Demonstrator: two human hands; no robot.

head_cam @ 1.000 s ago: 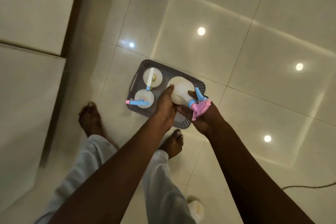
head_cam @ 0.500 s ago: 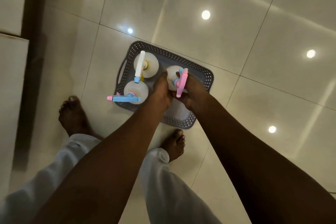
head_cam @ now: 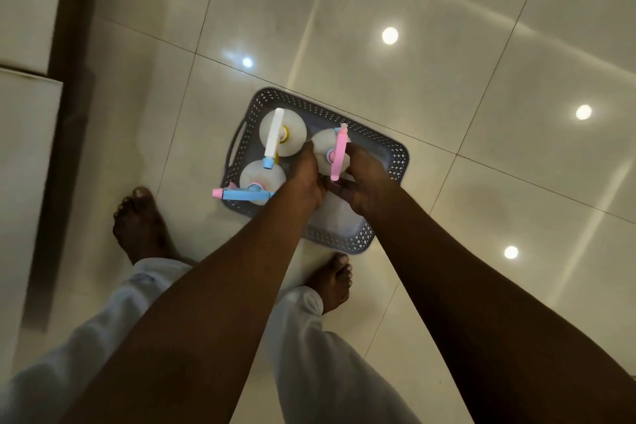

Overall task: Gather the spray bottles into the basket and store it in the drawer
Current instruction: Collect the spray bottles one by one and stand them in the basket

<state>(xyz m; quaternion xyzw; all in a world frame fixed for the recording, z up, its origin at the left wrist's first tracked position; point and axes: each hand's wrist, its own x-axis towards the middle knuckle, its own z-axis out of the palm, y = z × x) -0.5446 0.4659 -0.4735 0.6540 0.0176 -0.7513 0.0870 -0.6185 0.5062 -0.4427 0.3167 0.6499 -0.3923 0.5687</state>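
Both the left hand (head_cam: 306, 175) and right hand (head_cam: 364, 182) clasp the pink-topped spray bottle (head_cam: 332, 151) upright inside the grey basket (head_cam: 395, 155). Two more bottles (blue-topped (head_cam: 256, 182), white-topped (head_cam: 280, 131)) stand beside it.

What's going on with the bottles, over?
Left hand and right hand both on pink-topped bottle, upright in grey basket. Two other bottles upright inside. Basket on floor, nothing blocking it.

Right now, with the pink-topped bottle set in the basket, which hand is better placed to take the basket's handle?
Left, probably. The only visible handle is on the basket's left end, nearer the left hand. The right hand sits beyond the pink-topped bottle.
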